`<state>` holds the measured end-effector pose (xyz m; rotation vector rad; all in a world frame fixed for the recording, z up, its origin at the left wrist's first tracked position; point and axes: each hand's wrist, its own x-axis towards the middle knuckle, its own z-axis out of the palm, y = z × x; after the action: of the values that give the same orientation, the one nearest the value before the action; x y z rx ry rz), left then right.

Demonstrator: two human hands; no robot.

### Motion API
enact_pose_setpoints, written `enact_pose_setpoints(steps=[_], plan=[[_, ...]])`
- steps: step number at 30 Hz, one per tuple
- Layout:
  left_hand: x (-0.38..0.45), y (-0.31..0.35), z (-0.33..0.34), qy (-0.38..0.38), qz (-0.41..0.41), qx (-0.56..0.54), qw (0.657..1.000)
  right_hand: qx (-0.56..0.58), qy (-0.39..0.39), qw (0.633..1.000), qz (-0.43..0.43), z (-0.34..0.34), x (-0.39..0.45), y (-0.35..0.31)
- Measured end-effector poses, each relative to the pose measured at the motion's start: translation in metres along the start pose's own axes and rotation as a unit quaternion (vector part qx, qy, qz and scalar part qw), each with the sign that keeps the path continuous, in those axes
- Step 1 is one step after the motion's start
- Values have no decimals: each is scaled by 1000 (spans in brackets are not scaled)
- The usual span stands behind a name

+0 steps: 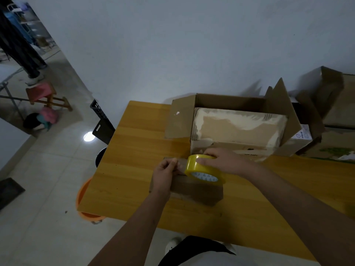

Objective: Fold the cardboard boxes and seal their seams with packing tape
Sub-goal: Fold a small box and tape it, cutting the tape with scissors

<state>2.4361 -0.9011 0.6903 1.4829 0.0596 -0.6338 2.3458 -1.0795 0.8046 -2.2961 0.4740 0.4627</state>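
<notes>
On the yellow wooden table (134, 169), the right hand (224, 160) gripped the tape roll (203, 170) over the small box (197, 191) while the left hand (165, 173) pinched its free end, which could fold onto itself if tension slackened.

Little print can be read here; the white label (304, 133) on the side of the open cardboard box (238, 129), up and well to the right of the right hand's fingers (203, 161), bears dark print too small to make out. On that box's front wall, just beyond those fingers, a few dark upside-down letters show, not legible; the tape roll (204, 170) has a patterned core with no readable words.
</notes>
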Motion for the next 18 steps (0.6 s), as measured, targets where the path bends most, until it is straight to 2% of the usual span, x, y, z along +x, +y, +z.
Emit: enact_pose_setpoints(steps=[6, 9, 12, 18], plan=[[-16, 2, -11, 65, 55, 74, 994, -40, 9, 999, -32, 18, 16, -16], [-14, 9, -43, 127, 73, 23, 989, -51, 0, 998, -24, 19, 22, -24], [-6, 16, -67, 137, 90, 18, 986, -106, 23, 994, -18, 29, 29, -38], [-1, -12, -79, 164, 43, 25, 985, -205, 41, 978, 9, 48, 47, -60]])
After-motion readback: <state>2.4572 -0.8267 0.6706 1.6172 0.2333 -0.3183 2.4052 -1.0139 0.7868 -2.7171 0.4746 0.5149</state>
